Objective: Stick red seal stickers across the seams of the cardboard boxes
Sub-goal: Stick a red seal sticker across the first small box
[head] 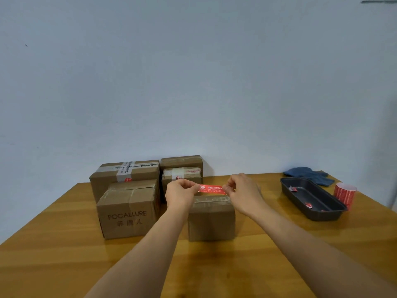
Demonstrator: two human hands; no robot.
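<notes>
A red seal sticker with white print is stretched flat between my hands, just above a small cardboard box. My left hand pinches the sticker's left end and my right hand pinches its right end. The box stands at the table's middle, its taped top seam right under the sticker. A roll of red seal stickers stands at the far right.
Several more cardboard boxes stand to the left and behind: a FOCALLURE box, a larger taped box, and two stacked at the back. A black tray holds red scraps. A blue cloth lies behind it.
</notes>
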